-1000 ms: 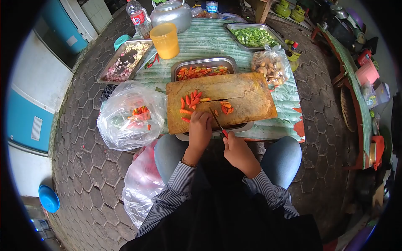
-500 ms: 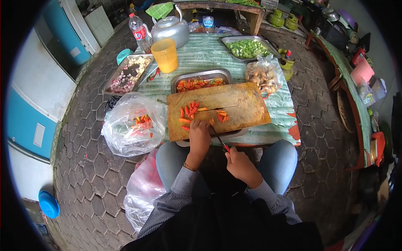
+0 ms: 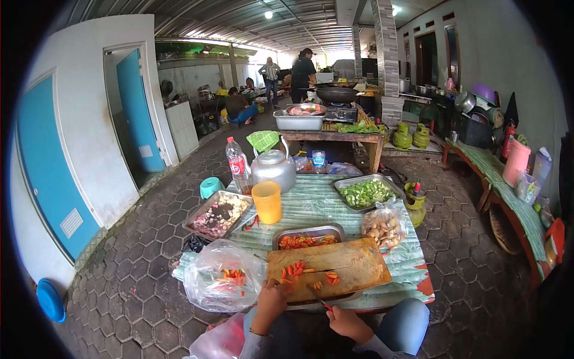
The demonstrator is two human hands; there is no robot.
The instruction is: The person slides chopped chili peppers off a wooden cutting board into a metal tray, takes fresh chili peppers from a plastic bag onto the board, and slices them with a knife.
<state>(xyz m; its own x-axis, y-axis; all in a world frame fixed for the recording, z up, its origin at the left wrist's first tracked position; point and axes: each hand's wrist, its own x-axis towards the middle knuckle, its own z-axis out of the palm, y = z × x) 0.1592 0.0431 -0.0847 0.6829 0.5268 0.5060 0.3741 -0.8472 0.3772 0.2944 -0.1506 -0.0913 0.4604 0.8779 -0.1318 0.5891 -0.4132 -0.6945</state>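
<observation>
A worn wooden cutting board rests tilted over metal trays, with whole red chilies on its left half and cut chili pieces near the middle. My left hand is at the board's near left edge, fingers curled together; whatever is in them is hidden. In my right hand is a knife with a red handle, its blade lying over the board's near edge. Behind the board stands a metal tray of chilies. A clear plastic bag with more chilies sits to the left.
Around the table are a tray of chopped onion and garlic, a yellow cup, a kettle, a tray of chopped greens and a bag of brown pieces. Several people are farther back, one beside a wok.
The view has tilted up, showing the room and people beyond the table. My left hand has shifted left, away from the knife blade. The knife remains in my right hand.
</observation>
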